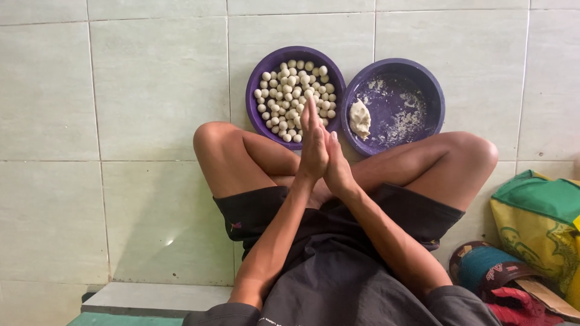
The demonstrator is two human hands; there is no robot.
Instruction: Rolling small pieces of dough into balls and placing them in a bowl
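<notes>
I sit cross-legged on a pale tiled floor. My left hand (312,142) and my right hand (336,166) are pressed palm to palm above my legs, fingers straight; whatever lies between the palms is hidden. Just beyond the fingertips stands a purple bowl (257,115) filled with several small white dough balls (290,90). To its right stands a second purple bowl (432,99) dusted with flour, with one lump of white dough (360,119) against its left wall.
A yellow and green sack (538,223) lies at the right edge. Sandals (495,274) sit beside my right thigh. A low step (157,299) runs along the bottom left.
</notes>
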